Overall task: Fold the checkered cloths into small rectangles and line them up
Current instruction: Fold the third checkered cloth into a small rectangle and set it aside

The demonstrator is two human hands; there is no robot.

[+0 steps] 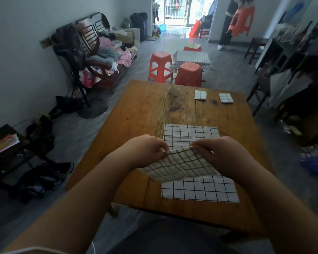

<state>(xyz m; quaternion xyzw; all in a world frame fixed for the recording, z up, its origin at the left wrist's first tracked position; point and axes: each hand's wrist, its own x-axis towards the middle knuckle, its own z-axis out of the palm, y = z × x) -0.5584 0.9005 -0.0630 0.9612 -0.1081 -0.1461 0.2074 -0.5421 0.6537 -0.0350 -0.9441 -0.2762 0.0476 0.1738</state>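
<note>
A white cloth with a black grid (178,166) hangs lifted above the wooden table (141,110). My left hand (145,150) pinches its upper edge on the left, and my right hand (222,153) pinches the same edge on the right. Beneath it a larger checkered cloth (200,191) lies flat on the table, its far part showing beyond my hands. Two small folded checkered rectangles sit side by side at the far right of the table, one (200,95) to the left of the other (225,98).
Beyond the table stand orange plastic stools (161,66) and a low table draped in checkered cloth (193,58). A wooden bench piled with clothes (106,54) and a fan line the left wall. A person (228,24) stands at the back right.
</note>
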